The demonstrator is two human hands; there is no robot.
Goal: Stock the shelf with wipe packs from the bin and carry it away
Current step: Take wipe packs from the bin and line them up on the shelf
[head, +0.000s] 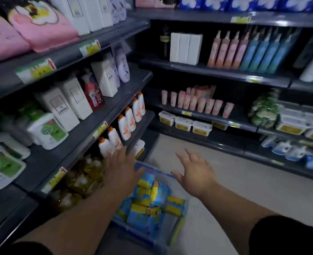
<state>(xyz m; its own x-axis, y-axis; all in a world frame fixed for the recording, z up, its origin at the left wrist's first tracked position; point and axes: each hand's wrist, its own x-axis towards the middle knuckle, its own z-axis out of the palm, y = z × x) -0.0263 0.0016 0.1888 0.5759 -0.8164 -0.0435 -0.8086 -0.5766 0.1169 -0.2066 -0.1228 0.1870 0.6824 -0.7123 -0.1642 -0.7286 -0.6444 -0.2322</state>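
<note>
The wipe packs (144, 214), blue with yellow bands, lie heaped in the clear bin (177, 225), which sits on the pale floor (225, 183) just beside the foot of the left shelf (47, 162). Your left grip (122, 168) reaches out over the bin's far left corner, fingers straight and together, holding nothing; its fingertips lie in front of the white orange-capped bottles (113, 138), and you cannot tell whether they touch. Your right grip (194, 172) hangs above the bin's far right edge, fingers spread wide and empty. Yellow packets (82, 179) fill the low shelf beside the bin. Pink tubes (194, 103) line the shelving across the aisle.
</note>
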